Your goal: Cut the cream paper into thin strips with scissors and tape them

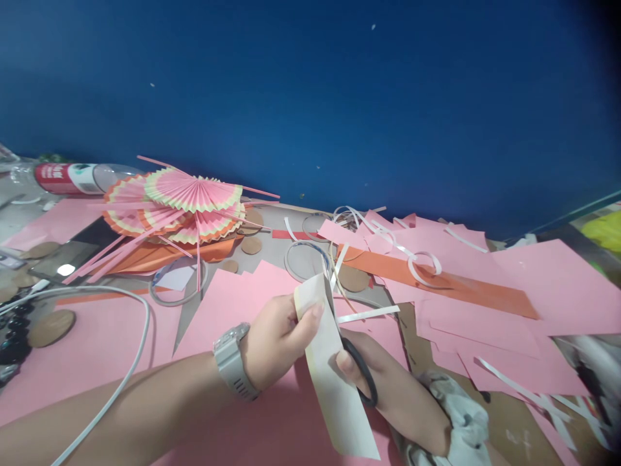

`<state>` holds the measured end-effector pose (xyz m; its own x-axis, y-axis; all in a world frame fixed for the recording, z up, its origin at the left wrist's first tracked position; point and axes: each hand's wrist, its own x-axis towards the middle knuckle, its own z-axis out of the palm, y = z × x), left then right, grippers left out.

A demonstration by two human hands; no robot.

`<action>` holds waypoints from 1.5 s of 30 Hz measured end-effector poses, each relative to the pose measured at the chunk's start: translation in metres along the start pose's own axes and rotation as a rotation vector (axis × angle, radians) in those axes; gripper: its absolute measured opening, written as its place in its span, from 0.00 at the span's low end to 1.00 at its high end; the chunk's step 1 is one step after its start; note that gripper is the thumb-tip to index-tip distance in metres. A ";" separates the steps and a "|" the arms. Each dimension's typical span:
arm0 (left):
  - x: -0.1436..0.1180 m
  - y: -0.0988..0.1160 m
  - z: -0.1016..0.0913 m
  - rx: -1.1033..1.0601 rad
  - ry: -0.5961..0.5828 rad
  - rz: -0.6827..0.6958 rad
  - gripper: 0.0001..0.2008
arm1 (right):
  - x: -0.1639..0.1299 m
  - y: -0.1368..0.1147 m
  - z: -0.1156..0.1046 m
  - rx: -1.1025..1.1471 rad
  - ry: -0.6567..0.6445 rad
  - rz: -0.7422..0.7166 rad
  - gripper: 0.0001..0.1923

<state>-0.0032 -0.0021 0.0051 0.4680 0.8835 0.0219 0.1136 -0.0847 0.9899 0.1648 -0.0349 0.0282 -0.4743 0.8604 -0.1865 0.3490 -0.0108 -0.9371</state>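
Note:
My left hand point(281, 333), with a grey watch at its wrist, is closed on a long pale cream paper strip point(334, 388), thumb on top near the upper end. The strip hangs down at a slant over the pink sheets. My right hand point(361, 362) is closed on black-handled scissors point(361, 372), whose handle loop shows beside the strip. The blades are mostly hidden behind the paper, at its right edge. A narrow white paper offcut point(369, 314) sticks out to the right of the strip.
Pink and orange folded paper fans point(198, 194) lie at the back left beside a plastic bottle point(68, 178). Pink paper sheets point(557, 278) and an orange strip point(460, 285) cover the right. A white cable point(143, 330) curves across the left. A blue wall point(310, 103) stands behind.

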 end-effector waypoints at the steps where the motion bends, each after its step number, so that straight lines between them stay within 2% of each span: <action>1: 0.000 0.000 0.000 0.007 -0.005 0.000 0.17 | -0.001 0.000 0.000 0.006 -0.001 0.006 0.13; 8: -0.001 0.000 0.000 0.056 -0.054 0.006 0.19 | -0.003 0.003 -0.002 -0.025 -0.028 -0.019 0.15; 14: 0.000 0.000 0.000 0.065 -0.048 0.017 0.19 | -0.002 0.006 -0.002 -0.076 0.021 -0.076 0.17; 25: 0.001 0.002 0.000 0.015 -0.024 -0.003 0.17 | -0.001 0.000 -0.001 -0.115 0.047 -0.029 0.20; 33: 0.000 0.002 0.001 -0.025 -0.048 -0.012 0.18 | 0.001 -0.006 -0.002 -0.052 0.024 -0.002 0.18; 40: 0.000 0.002 0.001 -0.040 -0.056 -0.010 0.19 | -0.001 -0.001 0.000 -0.051 0.028 -0.009 0.15; 43: -0.001 0.003 0.000 -0.045 -0.039 0.001 0.17 | 0.000 -0.002 -0.001 -0.075 0.014 -0.003 0.14; 45: -0.001 0.004 0.000 -0.052 0.030 0.025 0.15 | 0.000 -0.003 -0.001 -0.105 0.004 0.011 0.15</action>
<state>-0.0035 -0.0033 0.0093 0.4436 0.8948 0.0503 0.0558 -0.0836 0.9949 0.1646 -0.0339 0.0312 -0.4670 0.8625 -0.1949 0.4365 0.0332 -0.8991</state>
